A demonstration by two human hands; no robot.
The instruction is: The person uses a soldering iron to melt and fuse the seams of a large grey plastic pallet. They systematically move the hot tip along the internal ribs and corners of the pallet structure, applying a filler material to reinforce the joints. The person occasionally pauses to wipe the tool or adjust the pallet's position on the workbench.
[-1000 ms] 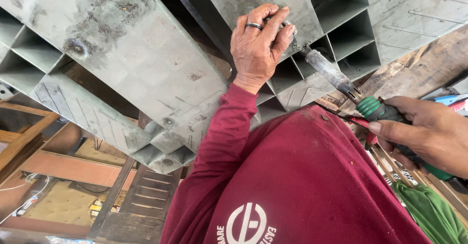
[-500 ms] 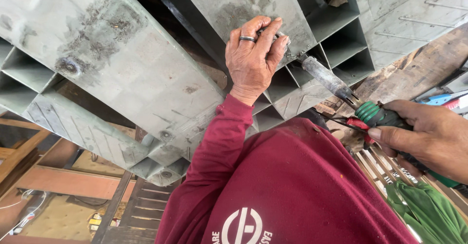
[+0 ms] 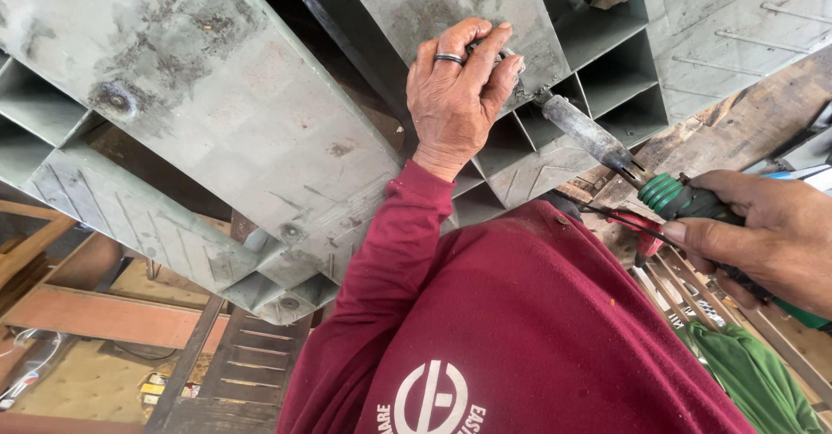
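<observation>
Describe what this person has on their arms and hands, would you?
The left hand is bare apart from a dark metal ring on one finger. Its arm is covered to the wrist by a long maroon sleeve with a ribbed cuff. The right hand is bare, with no glove, ring or sleeve in view.

A worn wooden surface (image 3: 737,135) with scuffed, stained planks carries a large grey-green metal frame (image 3: 217,113) of open rectangular cells, its flat faces smeared with dark marks. Beside the frame, at the surface's right edge, lie a small red tool (image 3: 641,230), a crumpled green cloth (image 3: 745,373) and a grid of thin pale slats (image 3: 693,291).
</observation>
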